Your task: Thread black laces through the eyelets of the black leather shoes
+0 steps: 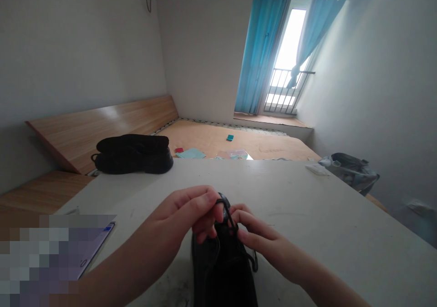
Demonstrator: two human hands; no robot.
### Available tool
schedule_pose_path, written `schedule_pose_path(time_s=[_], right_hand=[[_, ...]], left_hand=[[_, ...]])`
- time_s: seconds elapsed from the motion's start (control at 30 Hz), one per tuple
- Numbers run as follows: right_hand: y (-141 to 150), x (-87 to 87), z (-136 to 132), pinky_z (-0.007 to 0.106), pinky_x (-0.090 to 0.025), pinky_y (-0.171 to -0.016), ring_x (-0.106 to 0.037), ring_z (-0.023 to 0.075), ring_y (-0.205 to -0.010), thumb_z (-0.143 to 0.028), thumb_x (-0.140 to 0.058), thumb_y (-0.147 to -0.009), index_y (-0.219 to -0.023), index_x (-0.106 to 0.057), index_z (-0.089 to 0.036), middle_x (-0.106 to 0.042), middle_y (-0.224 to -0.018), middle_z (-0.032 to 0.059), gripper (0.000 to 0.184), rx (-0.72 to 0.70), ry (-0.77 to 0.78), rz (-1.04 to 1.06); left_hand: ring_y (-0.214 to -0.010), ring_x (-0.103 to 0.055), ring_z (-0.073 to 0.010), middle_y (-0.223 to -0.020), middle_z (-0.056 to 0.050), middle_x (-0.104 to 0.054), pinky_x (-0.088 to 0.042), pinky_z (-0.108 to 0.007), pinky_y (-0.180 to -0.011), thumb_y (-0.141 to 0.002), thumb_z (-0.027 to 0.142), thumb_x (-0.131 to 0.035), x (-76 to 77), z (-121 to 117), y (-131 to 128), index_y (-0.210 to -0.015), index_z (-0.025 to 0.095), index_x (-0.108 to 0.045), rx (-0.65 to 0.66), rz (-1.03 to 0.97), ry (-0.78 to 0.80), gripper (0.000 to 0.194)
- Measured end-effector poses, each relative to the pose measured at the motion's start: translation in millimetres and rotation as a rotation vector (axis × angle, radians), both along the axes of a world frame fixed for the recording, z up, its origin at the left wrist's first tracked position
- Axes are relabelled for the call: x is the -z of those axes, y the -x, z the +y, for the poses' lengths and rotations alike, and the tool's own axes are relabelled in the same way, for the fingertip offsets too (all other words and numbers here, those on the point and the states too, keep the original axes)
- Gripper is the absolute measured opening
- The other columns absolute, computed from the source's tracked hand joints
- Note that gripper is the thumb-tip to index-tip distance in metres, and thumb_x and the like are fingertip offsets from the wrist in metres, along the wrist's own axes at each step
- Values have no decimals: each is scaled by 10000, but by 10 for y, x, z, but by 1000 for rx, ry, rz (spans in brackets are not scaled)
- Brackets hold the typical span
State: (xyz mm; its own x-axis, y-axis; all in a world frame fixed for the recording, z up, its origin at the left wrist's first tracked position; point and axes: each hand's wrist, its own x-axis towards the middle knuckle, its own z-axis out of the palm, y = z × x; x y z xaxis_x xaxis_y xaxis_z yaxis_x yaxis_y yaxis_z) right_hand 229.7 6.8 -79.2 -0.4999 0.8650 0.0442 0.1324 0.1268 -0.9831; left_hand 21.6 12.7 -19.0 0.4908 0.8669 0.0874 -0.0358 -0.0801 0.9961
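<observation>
A black lace-up shoe [225, 275] stands on the white table right in front of me, its toe end pointing away and its near end cut off by the frame. My left hand [200, 211] is closed, pinching a black shoelace [229, 213] between thumb and forefinger above the shoe. On the other side, my right hand [254, 227] has its fingers curled in against the lace and the shoe's upper; the fingertips are partly hidden. A loose loop of lace hangs beside the shoe, below the right hand.
Another black shoe [134, 154] lies at the table's far left. A pixelated flat item [97, 248] is at the near left. On the white table [290, 207], a small white packet [317, 168] lies far right. A grey bag [355, 170] stands beyond the right edge; a bed [201, 132] lies behind.
</observation>
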Motion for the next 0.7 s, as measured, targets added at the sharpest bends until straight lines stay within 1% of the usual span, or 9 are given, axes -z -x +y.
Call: schedule_pose_path(time_s=[0.07,0.13,0.23,0.37,0.47,0.53,0.6,0.63,0.7], right_hand=[[8,15,-5,383,-339,-990,-457,234,-1121,-419,-605,-873,-953,-621,-223,-486,-1148,50,213,-2,140,144],[28,21,-16,369,-343,-961,-474,228,-1084,-382,-658,-837,-943,-643,-211,-517,-1099,45,202,34,237,276],[65,17,-28,341,-348,-933,-502,209,-1012,-372,-682,-822,-903,-661,-204,-575,-977,32,188,116,334,417],[65,2,-3,353,-355,-967,-528,205,-998,-469,-699,-799,-799,-681,-211,-620,-956,30,259,213,335,511],[15,-51,29,372,-372,-995,-545,217,-1024,-516,-721,-755,-632,-625,-206,-629,-933,29,348,174,395,613],[-33,-114,41,356,-413,-972,-569,198,-977,-478,-754,-730,-603,-599,-199,-622,-889,22,343,162,429,692],[-83,-184,44,305,-492,-815,-572,132,-737,-412,-770,-729,-640,-607,-194,-585,-791,-5,286,171,442,773],[-106,-215,44,268,-499,-692,-504,91,-587,-386,-760,-748,-655,-605,-192,-543,-717,-25,265,169,444,801],[-146,-260,42,201,-396,-484,-273,43,-419,-367,-714,-805,-658,-586,-189,-424,-589,-64,264,162,426,822]], left_hand=[[-569,-455,-120,-663,35,-576,-380,-234,-545,-922,404,-513,-46,-37,28,-730,227,-641,-76,10,-86,290],[-601,-492,-123,-716,34,-630,-399,-230,-568,-924,394,-531,-87,-67,55,-774,249,-680,-139,74,-204,256],[-682,-548,-147,-699,38,-640,-428,-230,-626,-932,385,-516,-117,-90,84,-715,257,-672,-176,174,-316,297],[-614,-507,-137,-618,45,-585,-410,-232,-604,-934,404,-498,-99,-99,99,-620,241,-619,-135,245,-349,374],[-560,-447,-123,-605,46,-563,-386,-232,-574,-946,435,-478,-81,-107,109,-618,238,-609,-98,241,-331,404],[-546,-427,-121,-592,45,-548,-378,-231,-566,-955,444,-463,-77,-117,126,-616,243,-611,-98,220,-319,421],[-538,-419,-125,-568,40,-533,-382,-235,-566,-953,471,-462,-82,-136,149,-605,249,-622,-95,221,-317,443],[-532,-416,-128,-558,36,-531,-389,-240,-572,-944,498,-469,-89,-148,162,-594,249,-625,-92,229,-318,457],[-521,-422,-127,-561,29,-547,-406,-252,-588,-921,545,-484,-112,-178,184,-570,243,-625,-65,255,-311,484]])
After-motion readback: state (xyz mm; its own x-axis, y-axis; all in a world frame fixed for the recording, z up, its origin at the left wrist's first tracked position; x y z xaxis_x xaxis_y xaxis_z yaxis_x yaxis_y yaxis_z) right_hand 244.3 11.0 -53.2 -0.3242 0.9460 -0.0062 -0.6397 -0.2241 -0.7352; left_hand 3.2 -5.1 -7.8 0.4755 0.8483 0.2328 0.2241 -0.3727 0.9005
